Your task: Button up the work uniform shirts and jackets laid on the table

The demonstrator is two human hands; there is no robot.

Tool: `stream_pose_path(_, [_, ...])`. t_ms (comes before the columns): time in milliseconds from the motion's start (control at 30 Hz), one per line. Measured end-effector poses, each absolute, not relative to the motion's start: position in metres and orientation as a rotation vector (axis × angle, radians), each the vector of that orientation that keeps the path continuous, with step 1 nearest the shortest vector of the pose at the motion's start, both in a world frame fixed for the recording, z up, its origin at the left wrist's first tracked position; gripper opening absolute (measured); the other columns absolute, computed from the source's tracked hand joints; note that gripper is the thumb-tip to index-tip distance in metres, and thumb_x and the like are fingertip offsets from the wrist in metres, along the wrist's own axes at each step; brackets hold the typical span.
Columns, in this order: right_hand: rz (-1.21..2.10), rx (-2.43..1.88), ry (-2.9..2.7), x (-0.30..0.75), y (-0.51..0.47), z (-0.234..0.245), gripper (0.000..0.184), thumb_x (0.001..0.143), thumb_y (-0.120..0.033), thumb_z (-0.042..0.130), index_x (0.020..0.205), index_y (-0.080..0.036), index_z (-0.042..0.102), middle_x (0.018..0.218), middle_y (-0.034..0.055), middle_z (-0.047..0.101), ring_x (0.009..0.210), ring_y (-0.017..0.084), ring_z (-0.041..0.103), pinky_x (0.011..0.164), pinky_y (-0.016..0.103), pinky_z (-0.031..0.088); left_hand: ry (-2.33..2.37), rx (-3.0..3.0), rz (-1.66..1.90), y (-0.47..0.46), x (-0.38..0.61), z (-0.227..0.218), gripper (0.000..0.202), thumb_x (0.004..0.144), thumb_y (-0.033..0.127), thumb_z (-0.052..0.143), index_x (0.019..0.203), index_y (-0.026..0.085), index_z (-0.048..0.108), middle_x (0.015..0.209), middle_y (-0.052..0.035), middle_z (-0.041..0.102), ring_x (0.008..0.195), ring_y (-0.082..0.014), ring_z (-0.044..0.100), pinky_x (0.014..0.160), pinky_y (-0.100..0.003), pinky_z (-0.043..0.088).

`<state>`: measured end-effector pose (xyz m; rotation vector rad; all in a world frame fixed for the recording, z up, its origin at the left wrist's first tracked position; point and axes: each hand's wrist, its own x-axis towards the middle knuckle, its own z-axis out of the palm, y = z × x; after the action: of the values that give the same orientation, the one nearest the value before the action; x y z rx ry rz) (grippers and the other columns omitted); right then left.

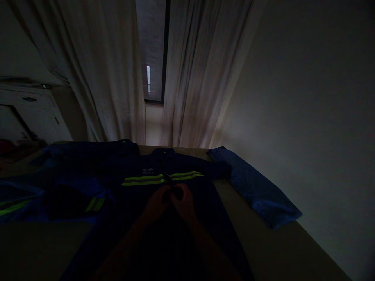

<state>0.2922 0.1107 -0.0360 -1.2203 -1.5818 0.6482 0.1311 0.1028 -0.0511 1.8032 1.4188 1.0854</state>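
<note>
A dark blue work jacket (187, 164) lies spread front side up, with its collar at the far end. A yellow-green reflective stripe (143, 180) crosses its chest, and a small pale logo sits above the stripe on the left. My left hand (159, 198) and my right hand (184, 199) meet at the front opening, just below the stripe. The fingers of both are bent and pinched together on the jacket's front edges. Deep shadow hides the exact fastening between the fingertips. The lower part of the jacket fades into darkness under my forearms.
Folded blue trousers (254, 183) lie to the right, near the wall (307, 136). More dark blue clothing (73, 187) with yellow-green stripes is heaped on the left. Curtains (111, 70) hang behind around a narrow window (154, 47). A white cabinet (32, 105) stands at far left.
</note>
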Motion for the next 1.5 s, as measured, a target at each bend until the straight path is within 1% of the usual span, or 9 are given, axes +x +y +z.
stream_pose_path(100, [0.658,-1.253,-1.528,0.294,0.113,-0.038,0.021,0.079,-0.027,0.063,0.098,-0.021,0.069,0.100,0.0058,0.074,0.096,0.023,0.067,0.090,0.036,0.051,1.436,1.867,1.043,0.102,0.132,-0.051,0.029,0.086,0.024,0.056,0.113,0.022,0.065,0.111,-0.0081,0.070,0.101,-0.0232,0.066,0.092,-0.038,0.050])
stream_pose_path(300, [0.739,-1.244,-1.439,0.297,0.115,-0.040,0.022,0.086,-0.034,0.060,0.101,-0.021,0.070,0.101,0.0054,0.075,0.095,0.023,0.068,0.087,0.034,0.051,1.479,1.918,1.080,0.100,0.133,-0.043,0.021,0.092,0.028,0.052,0.104,0.022,0.068,0.103,-0.0071,0.071,0.094,-0.0225,0.066,0.088,-0.036,0.050])
stream_pose_path(467, [0.676,-1.206,-1.505,0.296,0.115,-0.042,0.019,0.087,-0.033,0.061,0.098,-0.021,0.070,0.098,0.0056,0.073,0.094,0.022,0.067,0.088,0.034,0.050,1.451,1.903,1.147,0.101,0.132,-0.042,0.020,0.095,0.033,0.053,0.103,0.023,0.068,0.103,-0.0062,0.070,0.095,-0.0225,0.066,0.090,-0.036,0.051])
stream_pose_path(633, [0.619,-1.210,-1.620,0.295,0.114,-0.039,0.015,0.088,-0.030,0.061,0.094,-0.021,0.071,0.093,0.0056,0.072,0.089,0.021,0.067,0.083,0.032,0.050,1.474,1.957,1.202,0.102,0.132,-0.043,0.016,0.094,0.030,0.056,0.101,0.023,0.069,0.102,-0.0057,0.066,0.096,-0.0219,0.065,0.091,-0.037,0.052])
stream_pose_path(833, [0.542,-1.237,-1.673,0.293,0.115,-0.042,0.025,0.095,-0.030,0.050,0.088,-0.021,0.072,0.088,0.0060,0.071,0.082,0.020,0.067,0.078,0.032,0.050,1.531,2.026,1.219,0.101,0.132,-0.044,0.016,0.092,0.027,0.057,0.103,0.024,0.068,0.113,-0.0069,0.062,0.100,-0.0216,0.064,0.094,-0.038,0.053])
stream_pose_path(1000, [0.649,-1.275,-1.608,0.293,0.115,-0.042,0.020,0.088,-0.039,0.064,0.092,-0.021,0.074,0.091,0.0060,0.076,0.086,0.023,0.070,0.080,0.033,0.053,1.566,2.006,1.211,0.099,0.133,-0.038,0.013,0.093,0.025,0.053,0.098,0.023,0.064,0.104,-0.0057,0.066,0.096,-0.0218,0.065,0.091,-0.037,0.052])
stream_pose_path(1100, [0.718,-1.300,-1.554,0.296,0.116,-0.042,0.024,0.091,-0.039,0.059,0.094,-0.022,0.075,0.092,0.0058,0.077,0.086,0.023,0.071,0.080,0.033,0.054,1.630,1.981,1.267,0.098,0.133,-0.036,0.013,0.091,0.024,0.052,0.098,0.023,0.063,0.102,-0.0063,0.067,0.096,-0.0229,0.065,0.091,-0.038,0.051])
stream_pose_path(1267, [0.710,-1.304,-1.525,0.297,0.116,-0.041,0.026,0.091,-0.038,0.056,0.095,-0.022,0.076,0.096,0.0056,0.078,0.090,0.024,0.071,0.084,0.036,0.054,1.568,2.001,1.274,0.098,0.134,-0.039,0.018,0.092,0.024,0.050,0.103,0.023,0.064,0.108,-0.0065,0.070,0.103,-0.0231,0.065,0.095,-0.038,0.051])
stream_pose_path(1500, [0.693,-1.348,-1.492,0.295,0.113,-0.034,0.024,0.086,-0.040,0.061,0.090,-0.021,0.076,0.086,0.0057,0.077,0.081,0.025,0.072,0.075,0.034,0.055,1.499,2.037,1.235,0.097,0.134,-0.038,0.020,0.094,0.023,0.047,0.106,0.023,0.064,0.106,-0.0055,0.070,0.100,-0.0216,0.067,0.091,-0.035,0.052])
